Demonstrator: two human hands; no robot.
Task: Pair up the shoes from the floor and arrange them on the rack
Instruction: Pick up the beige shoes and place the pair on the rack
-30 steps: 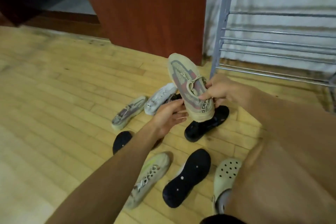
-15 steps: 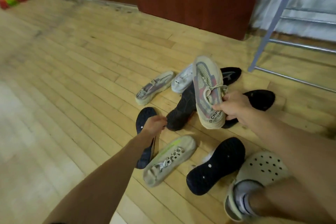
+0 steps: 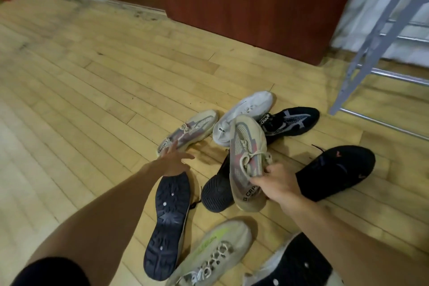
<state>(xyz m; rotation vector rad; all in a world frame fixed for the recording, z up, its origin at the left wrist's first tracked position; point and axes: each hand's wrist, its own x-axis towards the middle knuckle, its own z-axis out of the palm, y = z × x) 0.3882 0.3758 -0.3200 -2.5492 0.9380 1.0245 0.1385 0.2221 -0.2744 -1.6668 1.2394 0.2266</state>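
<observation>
Beige shoe (image 3: 243, 146), pink-panelled, hangs toe-up from the right hand (image 3: 277, 184), whose fingers curl round its collar and laces. Gripped there, the patterned upper faces the person, handy for matching. The left hand (image 3: 173, 161) is stretched forward with fingers spread and holds nothing. Its fingertips are at the heel of the mate (image 3: 189, 131), which lies upright on the floor (image 3: 92, 100) just beyond. Whether they touch it I cannot tell, as the fingers blur there. Both shoes carry the same panels and similar heel lettering, so they look to be a pair, and the step in hand is probably gathering the second.

The rest lie around them. A sole-up shoe (image 3: 169, 216) is just under the left wrist, and a black shoe (image 3: 214, 195) sits beneath the held one. A white shoe (image 3: 246, 111) and a patterned shoe (image 3: 292, 121) lie behind, touching each other. A lime-striped shoe (image 3: 213, 255) is nearest the person. The rack (image 3: 371, 37) stands at the far right, apart from the pile, only partly in view.
</observation>
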